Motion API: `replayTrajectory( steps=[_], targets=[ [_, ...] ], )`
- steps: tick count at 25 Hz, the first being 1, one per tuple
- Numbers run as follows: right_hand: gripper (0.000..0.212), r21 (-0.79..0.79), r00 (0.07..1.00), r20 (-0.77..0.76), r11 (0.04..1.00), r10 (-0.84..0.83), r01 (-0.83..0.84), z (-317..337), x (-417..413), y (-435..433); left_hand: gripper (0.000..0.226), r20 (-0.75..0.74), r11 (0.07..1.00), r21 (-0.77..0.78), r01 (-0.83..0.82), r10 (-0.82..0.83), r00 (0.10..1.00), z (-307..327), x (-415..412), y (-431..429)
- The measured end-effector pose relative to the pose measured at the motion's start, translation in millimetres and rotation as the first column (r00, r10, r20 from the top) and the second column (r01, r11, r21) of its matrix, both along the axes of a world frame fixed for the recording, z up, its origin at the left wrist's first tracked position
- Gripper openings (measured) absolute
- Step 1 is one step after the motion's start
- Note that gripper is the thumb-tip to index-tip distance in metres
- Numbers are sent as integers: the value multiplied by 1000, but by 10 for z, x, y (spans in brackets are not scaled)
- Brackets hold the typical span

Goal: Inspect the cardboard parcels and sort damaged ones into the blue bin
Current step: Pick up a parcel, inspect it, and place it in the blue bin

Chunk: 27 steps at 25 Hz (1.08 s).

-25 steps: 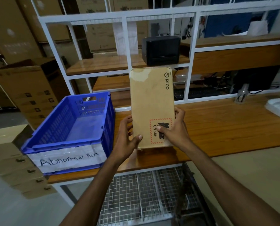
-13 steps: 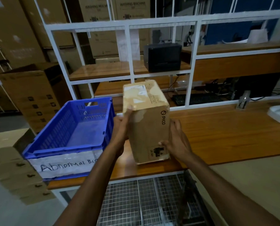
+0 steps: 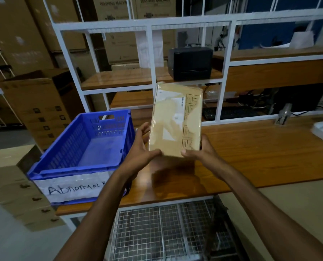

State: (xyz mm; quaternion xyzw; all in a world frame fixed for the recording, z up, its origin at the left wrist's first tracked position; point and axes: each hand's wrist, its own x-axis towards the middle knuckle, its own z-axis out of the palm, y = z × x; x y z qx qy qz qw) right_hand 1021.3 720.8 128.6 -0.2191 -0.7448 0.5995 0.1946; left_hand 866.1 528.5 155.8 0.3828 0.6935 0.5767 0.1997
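Nearest to me, below the bench edge, a wire-mesh shelf (image 3: 162,228) sits under the tabletop. Both forearms reach up from the bottom of the view.

L hand (image 3: 138,153): thumb pressed on the parcel's (image 3: 175,125) lower-left front corner, fingers up along the left side and behind it, so it's gripping the parcel. R hand (image 3: 204,153): thumb on the lower-right front edge, rest of the fingers wrapped behind and out of sight, also gripping the parcel.

The parcel is a tall brown cardboard box held upright, tilted a bit, its lower end clear of the wooden table (image 3: 260,147), with its shadow on the wood beneath. The face toward me is glossy w/ tape, has white labels and a column of printed symbol boxes down the right edge. Can't read any of it.

Just left of the parcel, the blue bin (image 3: 93,146) stands on the table's left end, w/ a white handwritten label (image 3: 76,187) on its near wall reading "Abnormal B…", the rest hidden by my L arm. Stacked cartons (image 3: 15,194) sit on the floor left of the bin.

Further back: white frame rack (image 3: 151,53), black printer (image 3: 190,63) on its wood shelf, keyboard (image 3: 230,113) lower right behind the frame. Big cartons (image 3: 134,8) marked "WASHING MACHINE" at the far wall.
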Motion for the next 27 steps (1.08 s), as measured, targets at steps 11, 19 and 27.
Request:
replayTrajectory(
  steps=[11, 19, 27],
  targets=[
    [97, 721, 980, 60, 688, -189, 89, -408, -8, 67, 95, 304, 985, 21, -169, 154, 940, 94, 112, 35],
    [111, 374, 1000, 13, 927, -14, 8, -258, 99, -24, 60, 316, 995, 44, -87, 68, 946, -152, 127, -9],
    [66, -12, 969, -237, 997, -74, 73, 547, 65, -187, 85, -37, 978, 189, 83, -77, 996, 142, 90, -117]
  ],
)
